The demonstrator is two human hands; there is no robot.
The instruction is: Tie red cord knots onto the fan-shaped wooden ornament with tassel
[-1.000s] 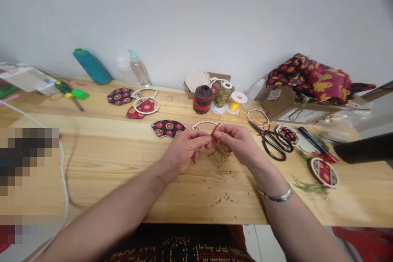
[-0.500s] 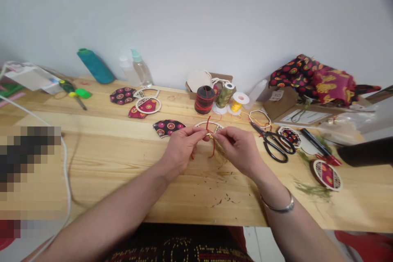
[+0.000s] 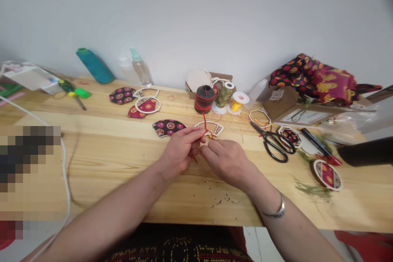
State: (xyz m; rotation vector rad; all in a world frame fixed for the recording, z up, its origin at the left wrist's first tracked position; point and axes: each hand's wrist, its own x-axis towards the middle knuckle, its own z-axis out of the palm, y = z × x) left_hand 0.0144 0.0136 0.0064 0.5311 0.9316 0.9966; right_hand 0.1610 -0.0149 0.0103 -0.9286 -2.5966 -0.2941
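Near the middle of the table, my left hand pinches a red cord between thumb and fingertips. One end of the cord stands up above the fingers. Close beside it on the right, my right hand is closed with its fingers curled at the lower part of the cord; what lies inside the fingers is hidden. A small yellow bit shows between the hands. Behind them lie a fan-shaped wooden frame and a dark patterned fan piece.
Black-handled scissors lie right of my hands. Thread spools stand behind, beside a cardboard box with patterned cloth. A round ornament is at right, and a teal cone at back left.
My right hand has moved down and slightly left, turning its knuckles up. The upright cord end has shifted slightly left, and more of the fan-shaped frame shows.
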